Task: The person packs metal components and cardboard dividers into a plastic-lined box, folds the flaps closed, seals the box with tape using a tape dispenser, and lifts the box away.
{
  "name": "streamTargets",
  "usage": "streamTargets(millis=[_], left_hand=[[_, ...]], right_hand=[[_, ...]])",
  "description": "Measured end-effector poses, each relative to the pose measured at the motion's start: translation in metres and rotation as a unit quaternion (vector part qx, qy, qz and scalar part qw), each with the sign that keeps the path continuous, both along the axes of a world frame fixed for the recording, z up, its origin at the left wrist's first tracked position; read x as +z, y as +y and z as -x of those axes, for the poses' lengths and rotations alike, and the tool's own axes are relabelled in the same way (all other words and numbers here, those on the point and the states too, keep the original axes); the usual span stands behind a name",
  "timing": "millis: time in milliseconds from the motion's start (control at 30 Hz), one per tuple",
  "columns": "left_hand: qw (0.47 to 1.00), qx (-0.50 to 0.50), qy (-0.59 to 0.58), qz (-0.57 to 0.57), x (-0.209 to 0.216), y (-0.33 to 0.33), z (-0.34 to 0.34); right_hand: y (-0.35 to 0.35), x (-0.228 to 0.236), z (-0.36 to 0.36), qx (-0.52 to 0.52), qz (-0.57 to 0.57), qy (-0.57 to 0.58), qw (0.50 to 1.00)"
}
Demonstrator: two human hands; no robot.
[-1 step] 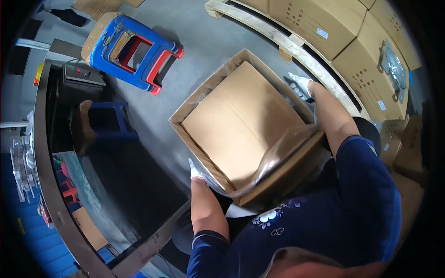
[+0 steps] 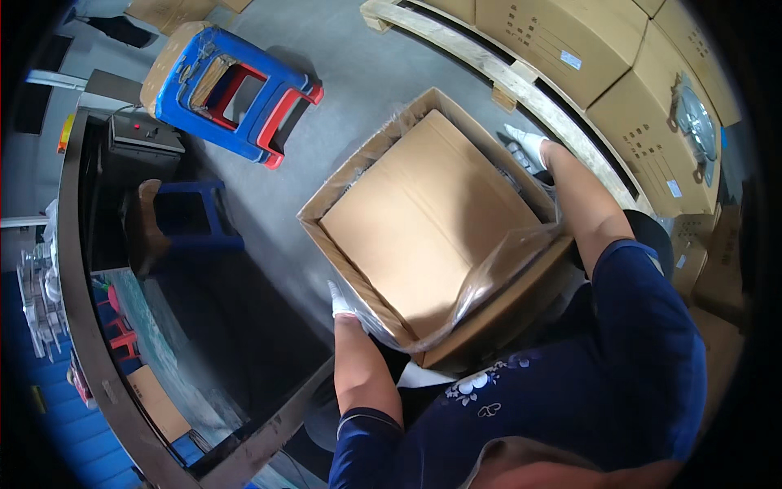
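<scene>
Between my forearms is a large open cardboard box, tilted, one corner toward me. Inside it, a flat brown cardboard sheet covers whatever lies beneath. A clear plastic liner spills over the near rim. My left hand, in a white glove, is at the box's left outer side, fingertips showing and the rest partly hidden. At the right outer side is my right hand, also white-gloved, one finger stretched outward; its other fingers are in shadow beside something grey. Both hands appear to hold the box.
A blue stool with red stool legs stands at the far left, near a lower dark blue stool. A dark-framed table runs along the left. Sealed cartons sit on a wooden pallet at the far right.
</scene>
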State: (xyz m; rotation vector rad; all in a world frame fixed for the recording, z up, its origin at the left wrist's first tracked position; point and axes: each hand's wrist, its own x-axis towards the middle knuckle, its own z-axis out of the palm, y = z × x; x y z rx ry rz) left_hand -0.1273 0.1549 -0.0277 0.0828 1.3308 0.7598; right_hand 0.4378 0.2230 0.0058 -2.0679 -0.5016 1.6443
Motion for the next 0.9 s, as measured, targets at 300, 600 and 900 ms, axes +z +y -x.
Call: streamTargets(millis=[300, 600, 900], left_hand=[[0.996, -0.052, -0.005, -0.069, -0.014, 0.131, 0.031], [0.997, -0.011, 0.072, -0.031, -0.003, 0.193, 0.04], [0.969, -0.134, 0.208, -0.02, -0.029, 0.145, 0.09]], right_hand=[[0.101, -0.002, 0.014, 0.208, -0.038, -0.051, 0.976], [0.149, -0.01, 0.026, -0.122, -0.164, 0.136, 0.969], [0.086, 0.051, -0.07, 0.167, -0.314, -0.655, 0.666]])
